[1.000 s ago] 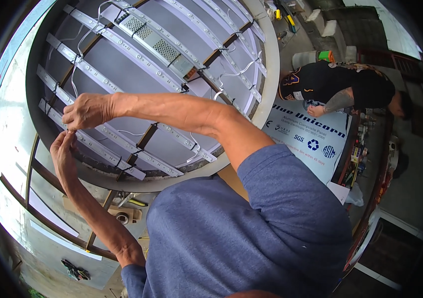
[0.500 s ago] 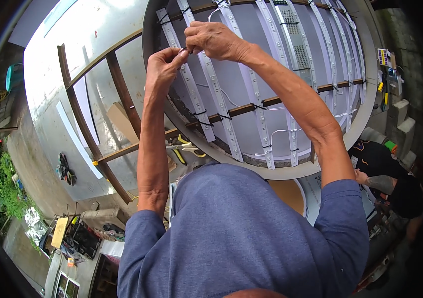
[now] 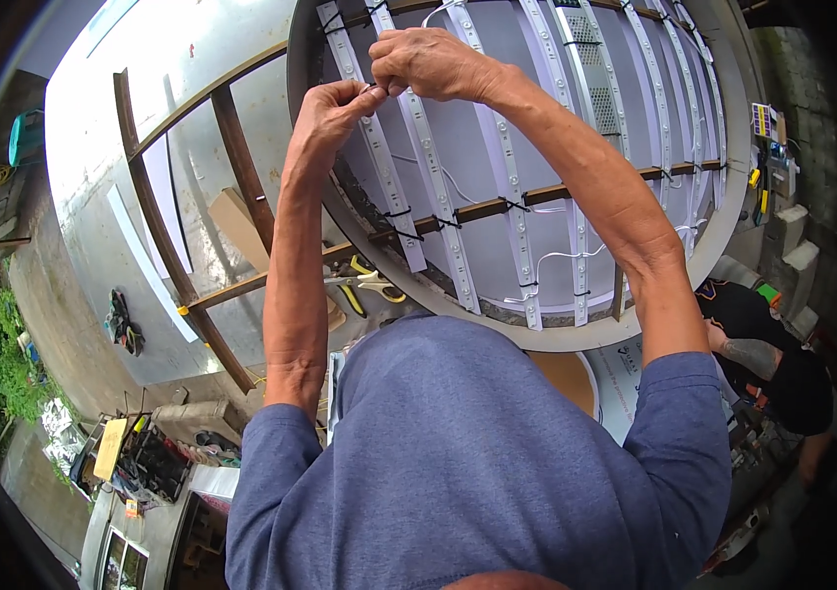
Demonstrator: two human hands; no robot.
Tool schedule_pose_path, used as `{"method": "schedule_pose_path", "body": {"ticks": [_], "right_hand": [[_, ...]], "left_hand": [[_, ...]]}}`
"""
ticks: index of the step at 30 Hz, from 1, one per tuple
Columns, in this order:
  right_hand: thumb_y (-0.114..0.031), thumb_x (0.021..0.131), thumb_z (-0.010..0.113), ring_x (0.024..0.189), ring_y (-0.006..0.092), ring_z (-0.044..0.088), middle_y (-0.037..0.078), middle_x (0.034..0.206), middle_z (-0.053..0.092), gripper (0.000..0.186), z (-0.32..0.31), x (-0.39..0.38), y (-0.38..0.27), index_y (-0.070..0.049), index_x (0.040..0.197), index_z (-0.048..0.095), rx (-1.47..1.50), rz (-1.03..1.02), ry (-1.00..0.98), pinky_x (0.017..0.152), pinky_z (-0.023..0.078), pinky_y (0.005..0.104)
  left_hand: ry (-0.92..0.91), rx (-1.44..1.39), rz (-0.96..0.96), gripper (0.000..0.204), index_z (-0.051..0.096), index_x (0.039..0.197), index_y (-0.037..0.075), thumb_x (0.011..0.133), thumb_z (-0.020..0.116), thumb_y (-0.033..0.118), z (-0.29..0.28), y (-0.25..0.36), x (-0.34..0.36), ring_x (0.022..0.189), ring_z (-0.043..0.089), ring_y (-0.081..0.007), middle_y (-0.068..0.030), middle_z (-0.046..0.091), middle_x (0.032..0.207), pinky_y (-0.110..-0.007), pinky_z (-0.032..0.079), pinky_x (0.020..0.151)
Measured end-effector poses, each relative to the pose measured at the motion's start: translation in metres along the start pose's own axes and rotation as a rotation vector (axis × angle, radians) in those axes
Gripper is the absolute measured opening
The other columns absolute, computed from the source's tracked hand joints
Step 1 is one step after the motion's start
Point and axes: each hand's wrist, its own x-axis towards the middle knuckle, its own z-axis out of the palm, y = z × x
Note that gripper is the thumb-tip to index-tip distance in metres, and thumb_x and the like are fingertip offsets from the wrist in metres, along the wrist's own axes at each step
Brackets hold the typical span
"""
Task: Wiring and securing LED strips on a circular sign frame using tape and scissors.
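Note:
A large round sign frame (image 3: 536,339) fills the upper middle, lined with several white light strips (image 3: 438,197) tied to wooden crossbars (image 3: 482,208). Both my arms reach up to its top left part. My left hand (image 3: 332,110) and my right hand (image 3: 430,61) meet fingertip to fingertip over one strip, pinching a thin white wire (image 3: 376,88) between them. The wire's ends are hidden by my fingers. My blue-sleeved shoulders fill the lower part of the view.
Yellow-handled pliers (image 3: 371,285) lie just below the frame's rim. Brown metal bars (image 3: 231,157) cross a pale panel on the left, with a cardboard piece (image 3: 236,221). Another person in black (image 3: 762,354) crouches at right. A tray of tools (image 3: 153,457) sits lower left.
The view has swung since a second ago, and my hands now sit at the frame's top instead of its left side. Over the last half second they stay pinched together, hardly moving.

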Motion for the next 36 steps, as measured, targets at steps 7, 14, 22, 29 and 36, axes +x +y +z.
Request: {"method": "schedule_pose_path", "body": {"ticks": [7,14,22,29,36], "right_hand": [[-0.014,0.084,0.073,0.096,0.0189,0.06,0.0,0.09,0.06,0.009,0.005,-0.013,0.002,-0.012,0.093,0.07,0.002,-0.118,0.063,0.09,0.05,0.0357],[-0.012,0.08,0.074,0.09,0.0191,0.06,0.001,0.088,0.059,0.011,0.016,-0.016,-0.012,-0.007,0.087,0.067,-0.255,-0.177,0.268,0.08,0.053,0.0345],[-0.013,0.086,0.07,0.08,0.0223,0.057,0.004,0.074,0.054,0.014,0.015,-0.012,-0.007,-0.006,0.075,0.064,0.171,-0.037,0.259,0.075,0.053,0.036],[-0.015,0.082,0.074,0.084,0.0271,0.057,0.007,0.078,0.056,0.016,0.016,-0.015,0.005,-0.003,0.079,0.064,0.156,-0.135,0.252,0.078,0.05,0.0379],[-0.012,0.075,0.059,0.091,0.0301,0.065,0.005,0.086,0.066,0.03,0.037,-0.002,-0.003,-0.024,0.097,0.075,0.066,-0.073,0.299,0.072,0.056,0.0442]], "left_hand": [[-0.09,-0.05,-0.081,0.027,0.069,0.088,0.008,0.092,0.069,0.035,-0.006,0.001,0.003,0.061,0.039,-0.0026,0.0087,0.052,0.071,-0.021,0.028,0.055],[-0.096,-0.035,-0.07,0.025,0.068,0.087,0.008,0.094,0.067,0.032,-0.008,-0.003,0.007,0.061,0.041,-0.0034,0.0084,0.051,0.069,-0.021,0.03,0.056],[-0.003,-0.16,0.002,0.026,0.07,0.094,0.005,0.096,0.066,0.03,0.002,-0.009,-0.001,0.064,0.047,-0.0049,0.0042,0.059,0.074,-0.022,0.036,0.058],[0.147,-0.028,0.122,0.028,0.071,0.105,-0.001,0.087,0.079,0.02,0.018,0.005,-0.013,0.072,0.06,-0.0077,-0.0025,0.069,0.087,-0.023,0.049,0.063],[0.213,0.071,0.218,0.026,0.071,0.105,-0.001,0.095,0.07,0.022,0.01,-0.022,0.0,0.066,0.045,-0.0041,0.0046,0.06,0.077,-0.021,0.034,0.057]]}}
